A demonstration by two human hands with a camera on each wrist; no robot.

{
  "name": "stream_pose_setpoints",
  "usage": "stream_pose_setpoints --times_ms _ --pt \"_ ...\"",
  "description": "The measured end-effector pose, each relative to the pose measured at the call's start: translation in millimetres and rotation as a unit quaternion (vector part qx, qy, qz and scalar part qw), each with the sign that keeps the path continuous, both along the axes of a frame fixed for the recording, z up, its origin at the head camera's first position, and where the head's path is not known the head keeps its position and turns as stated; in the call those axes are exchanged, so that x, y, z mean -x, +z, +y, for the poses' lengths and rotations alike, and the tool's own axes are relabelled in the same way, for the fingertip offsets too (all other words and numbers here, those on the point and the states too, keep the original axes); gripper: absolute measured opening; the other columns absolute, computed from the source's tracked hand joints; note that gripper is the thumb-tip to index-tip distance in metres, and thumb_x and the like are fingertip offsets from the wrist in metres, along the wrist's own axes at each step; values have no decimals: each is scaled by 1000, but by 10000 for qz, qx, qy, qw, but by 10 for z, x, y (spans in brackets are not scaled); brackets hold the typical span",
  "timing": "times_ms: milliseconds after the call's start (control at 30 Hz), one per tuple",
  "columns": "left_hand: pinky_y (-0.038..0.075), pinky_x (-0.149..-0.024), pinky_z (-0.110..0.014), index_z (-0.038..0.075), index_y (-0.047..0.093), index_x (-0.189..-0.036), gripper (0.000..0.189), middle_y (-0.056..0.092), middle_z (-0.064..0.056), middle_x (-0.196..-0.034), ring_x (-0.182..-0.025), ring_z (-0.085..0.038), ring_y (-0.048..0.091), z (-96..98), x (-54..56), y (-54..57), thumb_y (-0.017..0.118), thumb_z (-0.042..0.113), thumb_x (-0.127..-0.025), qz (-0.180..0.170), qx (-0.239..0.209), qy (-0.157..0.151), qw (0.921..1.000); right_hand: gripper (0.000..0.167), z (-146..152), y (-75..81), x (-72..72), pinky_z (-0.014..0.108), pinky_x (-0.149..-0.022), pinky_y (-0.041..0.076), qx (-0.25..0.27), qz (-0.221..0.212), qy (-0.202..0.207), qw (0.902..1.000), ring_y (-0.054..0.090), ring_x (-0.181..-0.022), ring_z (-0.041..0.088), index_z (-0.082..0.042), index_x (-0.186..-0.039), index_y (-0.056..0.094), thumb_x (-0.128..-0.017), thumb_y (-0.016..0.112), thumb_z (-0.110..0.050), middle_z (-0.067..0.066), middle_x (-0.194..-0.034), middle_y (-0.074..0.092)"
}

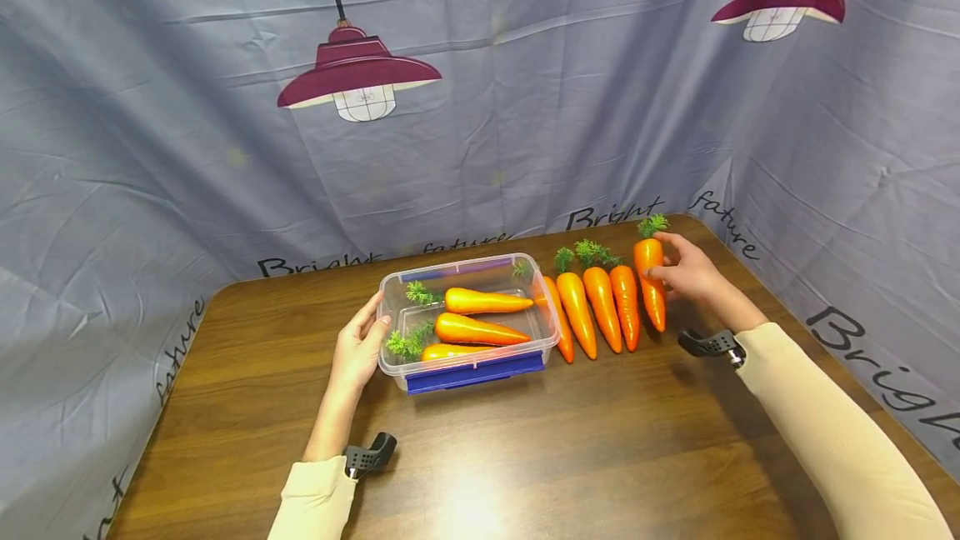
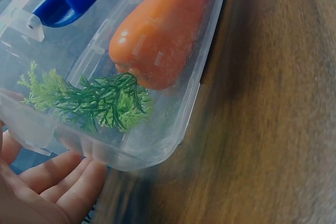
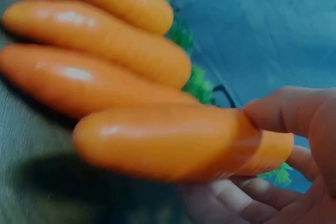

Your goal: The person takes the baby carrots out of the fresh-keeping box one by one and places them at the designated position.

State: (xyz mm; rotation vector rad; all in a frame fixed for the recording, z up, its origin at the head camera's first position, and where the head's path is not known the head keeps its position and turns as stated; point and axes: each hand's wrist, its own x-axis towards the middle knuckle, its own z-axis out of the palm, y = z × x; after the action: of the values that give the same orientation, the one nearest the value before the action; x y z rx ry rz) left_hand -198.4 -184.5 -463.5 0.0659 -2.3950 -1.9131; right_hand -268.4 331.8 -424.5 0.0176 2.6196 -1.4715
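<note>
My left hand (image 1: 358,350) grips the left end of a clear plastic box (image 1: 468,270), thumb at the rim and fingers along the outside wall. The box has a blue side latch (image 1: 476,373). Several orange carrots with feathery green tops lie inside it, one of them a carrot (image 1: 483,302) near the back. In the left wrist view, the fingers (image 2: 81,190) touch the box's corner. My right hand (image 1: 690,273) pinches another carrot (image 1: 649,273) near its leafy top. The right wrist view has this carrot (image 3: 168,142) above the table, between thumb and fingers.
Beside the box's right end, several carrots (image 1: 602,307) lie in a row with their tips toward me. They rest on a brown wooden table (image 1: 277,373). A grey curtain (image 1: 480,148) with printed lamps and lettering surrounds the table's back and sides.
</note>
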Motion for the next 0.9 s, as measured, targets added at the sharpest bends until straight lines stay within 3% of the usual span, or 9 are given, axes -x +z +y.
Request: stream_pose_setpoints --times_ms 133,400,733,900 --pt "45 -112 -38 12 45 -155 50 44 -21 -157 -141 -34 50 -3 -9 5 54 13 -105 7 1 20 10000 84 83 -115 -24 43 -62 65 -322 -83 37 9994 64 -72 14 7 -158 13 -92 63 -3 35 -117 52" --pt "47 -110 -32 12 45 -154 51 43 -20 -158 -140 -33 51 9 0 -10 54 12 -105 10 -66 33 10000 82 118 -294 -38 45 -62 65 -799 -335 75 9962 66 -81 23 8 -156 17 -91 65 -7 44 -129 49" --pt "52 -106 -31 13 46 -154 50 47 -21 -155 -137 -34 54 21 5 -17 54 12 -104 3 26 93 10000 82 116 -298 -28 44 -69 66 -808 -580 -9 9950 67 -92 27 7 -158 13 -96 63 -16 47 -142 41" --pt "53 -102 -23 13 46 -154 51 47 -20 -155 -136 -33 54 17 14 -29 54 11 -104 12 -12 95 10000 82 133 -310 -27 44 -70 66 -863 -597 -76 9944 66 -95 30 7 -157 14 -97 63 -19 46 -142 41"
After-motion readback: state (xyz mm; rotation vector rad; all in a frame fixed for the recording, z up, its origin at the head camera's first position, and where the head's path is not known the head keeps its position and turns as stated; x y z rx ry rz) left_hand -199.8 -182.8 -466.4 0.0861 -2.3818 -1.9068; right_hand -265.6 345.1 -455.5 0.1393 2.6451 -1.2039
